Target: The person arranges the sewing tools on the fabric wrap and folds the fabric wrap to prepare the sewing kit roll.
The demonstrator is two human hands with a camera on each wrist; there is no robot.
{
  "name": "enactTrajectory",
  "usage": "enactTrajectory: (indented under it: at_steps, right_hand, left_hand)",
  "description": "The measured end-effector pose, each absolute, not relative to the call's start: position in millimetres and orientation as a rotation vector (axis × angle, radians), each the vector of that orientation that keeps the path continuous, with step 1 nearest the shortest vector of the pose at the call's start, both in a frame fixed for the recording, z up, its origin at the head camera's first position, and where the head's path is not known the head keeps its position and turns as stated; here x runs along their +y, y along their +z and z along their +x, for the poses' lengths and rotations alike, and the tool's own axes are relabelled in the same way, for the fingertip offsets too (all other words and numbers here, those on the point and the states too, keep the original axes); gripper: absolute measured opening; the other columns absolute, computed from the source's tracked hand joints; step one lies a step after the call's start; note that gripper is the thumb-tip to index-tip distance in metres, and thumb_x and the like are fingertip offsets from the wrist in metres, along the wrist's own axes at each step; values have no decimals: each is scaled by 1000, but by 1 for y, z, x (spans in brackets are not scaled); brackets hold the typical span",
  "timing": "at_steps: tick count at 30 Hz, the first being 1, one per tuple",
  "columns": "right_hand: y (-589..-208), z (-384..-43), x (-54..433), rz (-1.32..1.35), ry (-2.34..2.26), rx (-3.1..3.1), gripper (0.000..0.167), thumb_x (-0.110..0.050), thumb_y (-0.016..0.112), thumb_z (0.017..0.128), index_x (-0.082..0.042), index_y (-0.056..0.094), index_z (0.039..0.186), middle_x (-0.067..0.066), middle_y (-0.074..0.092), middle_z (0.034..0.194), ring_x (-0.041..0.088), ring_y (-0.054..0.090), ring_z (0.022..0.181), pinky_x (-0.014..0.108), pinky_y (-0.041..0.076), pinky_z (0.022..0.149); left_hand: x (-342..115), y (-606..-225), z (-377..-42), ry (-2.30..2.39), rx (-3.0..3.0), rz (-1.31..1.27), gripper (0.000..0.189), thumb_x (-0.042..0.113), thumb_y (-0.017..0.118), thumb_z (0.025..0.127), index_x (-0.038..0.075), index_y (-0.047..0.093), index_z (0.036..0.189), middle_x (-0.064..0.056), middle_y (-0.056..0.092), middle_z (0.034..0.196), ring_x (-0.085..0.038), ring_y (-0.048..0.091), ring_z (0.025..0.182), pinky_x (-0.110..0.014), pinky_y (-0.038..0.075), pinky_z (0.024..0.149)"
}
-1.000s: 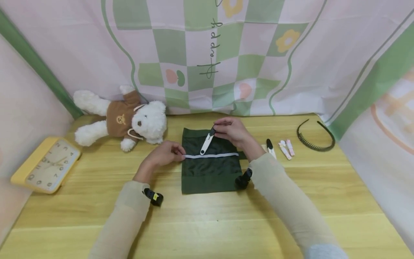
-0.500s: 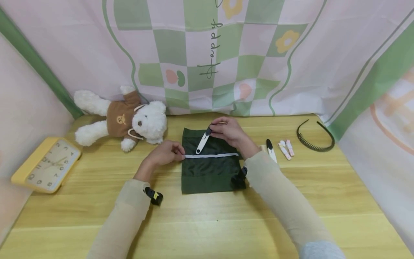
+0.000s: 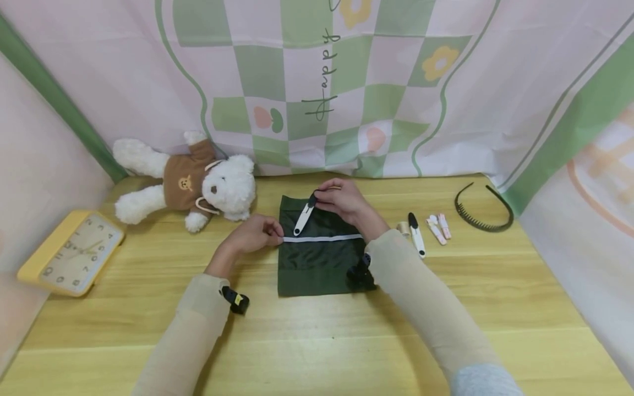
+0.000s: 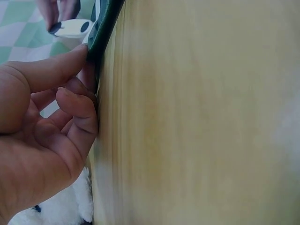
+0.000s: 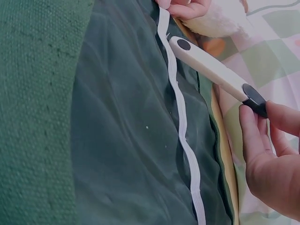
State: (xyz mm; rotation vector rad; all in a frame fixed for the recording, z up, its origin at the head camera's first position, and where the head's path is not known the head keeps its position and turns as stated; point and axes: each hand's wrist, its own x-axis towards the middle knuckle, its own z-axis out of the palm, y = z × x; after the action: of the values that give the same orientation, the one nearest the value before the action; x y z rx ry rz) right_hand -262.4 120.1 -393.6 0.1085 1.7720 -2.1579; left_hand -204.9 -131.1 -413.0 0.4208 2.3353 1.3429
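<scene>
Head — white tool (image 3: 303, 218) in right hand (image 3: 343, 200)

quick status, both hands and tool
Left hand pinches green cloth at left edge. Right hand holds white tool over cloth. Nothing visibly blocking tool.

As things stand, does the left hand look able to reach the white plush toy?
Probably yes: the plush toy lies near the left hand, with nothing visible between them. However, this hand pinches the green cloth at its edge and would likely release it first.
</scene>
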Motion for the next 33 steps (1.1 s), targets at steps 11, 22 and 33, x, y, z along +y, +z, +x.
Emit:
enactTrajectory:
  at_steps: [11,22,33]
  right_hand:
    - [-399,-260,108,105,-2110,1785,20,10,57,99,11,53,119,14,56,107,20,67,87,38,56,91]
    - [-399,-257,100,49,-1930,1914,21,7,60,98,10,55,118,12,61,97,20,66,86,39,57,89]
    - [-408,-259,99,-97,-1716,2142,14,8,64,96,10,60,109,20,64,105,28,68,89,40,59,82]
  left_hand:
    - [-130,-413,-205,1335,2340,411,6,-3,67,94,2,69,94,-7,65,84,-17,54,74,-29,44,68]
    - [-130,-415,-205,1336,2362,421,5,-4,67,92,1,69,93,-4,63,80,-16,53,73,-29,42,67]
    - [-129,-414,-206,1334,2375,450,5,-3,68,92,1,69,90,-4,65,79,-16,54,73,-28,43,67]
